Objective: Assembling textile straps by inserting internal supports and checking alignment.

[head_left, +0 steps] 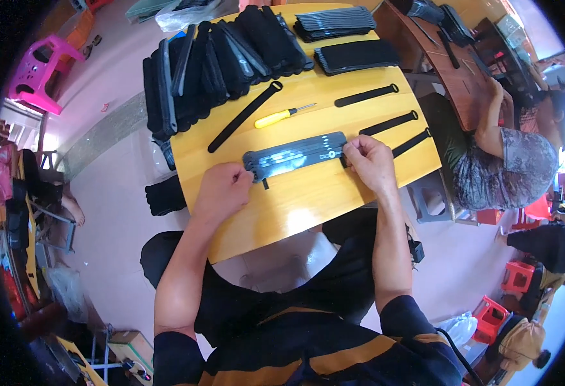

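A dark grey padded strip (295,154) lies flat across the middle of a yellow wooden table (308,199). My left hand (224,186) pinches its left end, fingers curled. My right hand (369,161) grips its right end near a black strap. A short black tab hangs below the strip by my left hand. Just beyond the strip lies a yellow-handled screwdriver (282,116). A long black strap (244,116) runs diagonally beside it.
Stacks of black padded pieces (218,64) crowd the table's far left, two more piles (353,38) the far right. Three loose black straps (388,122) lie on the right. Another person (501,154) sits at a brown table to the right. A pink stool (37,71) stands far left.
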### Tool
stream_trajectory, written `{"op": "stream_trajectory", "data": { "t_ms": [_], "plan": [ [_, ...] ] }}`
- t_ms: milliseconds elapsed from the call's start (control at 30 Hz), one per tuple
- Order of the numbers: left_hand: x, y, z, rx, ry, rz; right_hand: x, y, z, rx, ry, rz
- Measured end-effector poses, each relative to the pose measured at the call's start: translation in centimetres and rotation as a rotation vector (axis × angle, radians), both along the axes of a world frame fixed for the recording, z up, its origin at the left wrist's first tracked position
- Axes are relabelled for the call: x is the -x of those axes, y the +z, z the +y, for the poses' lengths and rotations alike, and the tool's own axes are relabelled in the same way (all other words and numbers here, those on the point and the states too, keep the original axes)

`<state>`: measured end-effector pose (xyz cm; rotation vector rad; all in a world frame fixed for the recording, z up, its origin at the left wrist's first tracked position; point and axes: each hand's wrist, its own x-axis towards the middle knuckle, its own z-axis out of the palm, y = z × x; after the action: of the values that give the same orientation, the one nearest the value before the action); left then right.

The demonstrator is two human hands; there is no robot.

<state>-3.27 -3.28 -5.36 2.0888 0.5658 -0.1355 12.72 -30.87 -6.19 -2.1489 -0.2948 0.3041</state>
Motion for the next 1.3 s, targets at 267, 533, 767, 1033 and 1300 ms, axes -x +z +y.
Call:
{"op": "stream_trajectory", "data": {
  "t_ms": [267, 533, 767, 1033, 1300],
  "plan": [
    [0.0, -0.3, 0.1, 0.042, 0.010, -0.004, 0.3, 0.5, 0.4, 0.065, -0.013, -0.068],
    [0.1, 0.8, -0.1, 0.110, 0.018, 0.016, 0.4, 1.0, 0.7, 0.139, -0.018, -0.124],
    [-0.1, 1.3, -0.3, 0.088, 0.019, 0.020, 0.4, 1.0, 0.9, 0.198, -0.024, -0.180],
    [0.0, 1.0, -0.3, 0.124, 0.043, 0.031, 0.7, 1.3, 1.2, 0.239, -0.031, -0.202],
    [0.0, 0.5, -0.5, -0.188, -0.054, -0.086, 0.8, 1.6, 1.2, 0.230, -0.053, -0.201]
  ]
}}
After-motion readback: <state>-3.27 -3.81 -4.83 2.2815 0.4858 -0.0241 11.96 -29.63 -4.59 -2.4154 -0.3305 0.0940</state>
